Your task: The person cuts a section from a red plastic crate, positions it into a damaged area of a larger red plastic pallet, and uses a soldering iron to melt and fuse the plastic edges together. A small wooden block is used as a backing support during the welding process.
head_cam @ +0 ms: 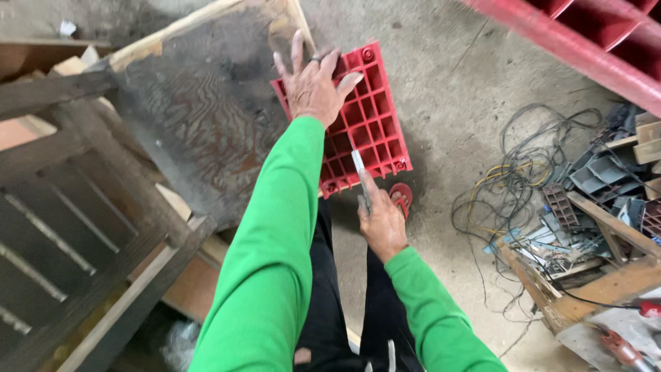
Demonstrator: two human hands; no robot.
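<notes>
My left hand (313,83) lies flat with fingers spread on a red plastic grid panel (368,131), pressing its upper left part against a worn plywood board (206,117). My right hand (381,220) is below the panel and grips a thin grey marker-like tool (359,169), whose tip touches the lower middle of the grid. Both arms wear green sleeves. A red sandal (402,197) on my foot shows just under the panel's lower edge.
Dark wooden slatted frames (62,227) fill the left side. A tangle of wires (516,179), metal scraps and wood offcuts (606,207) lies on the concrete floor at right. A red ribbed structure (592,41) crosses the top right corner.
</notes>
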